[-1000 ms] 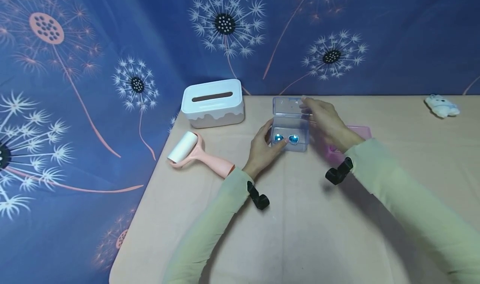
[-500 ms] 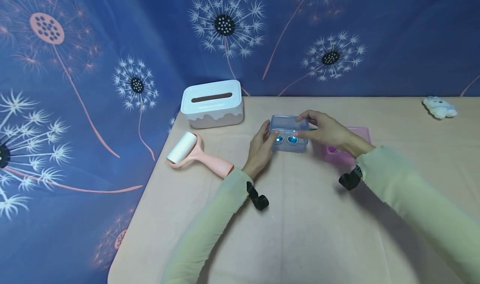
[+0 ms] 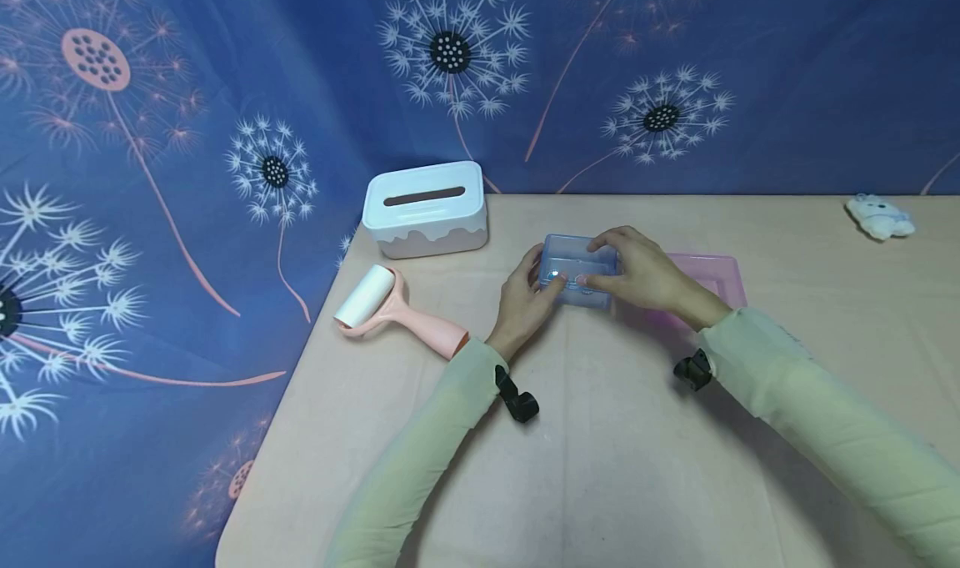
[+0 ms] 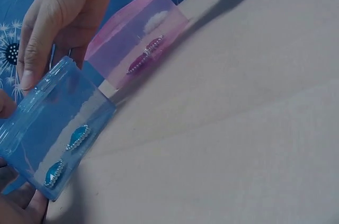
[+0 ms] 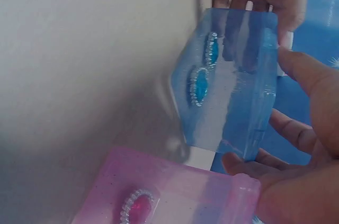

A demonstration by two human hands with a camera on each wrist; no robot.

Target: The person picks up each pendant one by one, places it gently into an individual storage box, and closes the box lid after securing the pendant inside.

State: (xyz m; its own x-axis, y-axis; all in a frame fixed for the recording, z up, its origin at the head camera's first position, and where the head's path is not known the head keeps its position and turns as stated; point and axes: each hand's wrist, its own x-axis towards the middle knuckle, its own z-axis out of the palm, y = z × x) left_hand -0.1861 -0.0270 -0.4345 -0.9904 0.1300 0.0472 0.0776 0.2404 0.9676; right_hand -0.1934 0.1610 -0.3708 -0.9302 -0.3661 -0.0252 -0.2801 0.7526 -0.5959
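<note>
A small clear blue plastic box (image 3: 561,255) sits on the table between both hands, its lid down. Two oval blue gem ornaments (image 5: 200,86), edged with tiny silvery beads, show through its front wall in both wrist views. My left hand (image 3: 519,303) grips the box's left side, thumb at the front edge of the lid. From the right, my right hand (image 3: 647,274) holds the lid, with its thumb at the front edge and its fingers over the top and right side. A similar pink box (image 3: 726,274) stands just right of it, partly hidden by the right hand, with pink gem ornaments (image 5: 139,208) inside.
A white tissue box (image 3: 426,209) stands at the back left. In front of it lies a lint roller (image 3: 427,326) with a pink handle, close to the left forearm. A small white plush-like item (image 3: 881,218) lies far right. Behind the table hangs blue dandelion-print cloth (image 3: 525,67).
The blue box's lid stood raised at the back and has swung forward and down under my right hand. My left hand has kept its grip on the box's left side.
</note>
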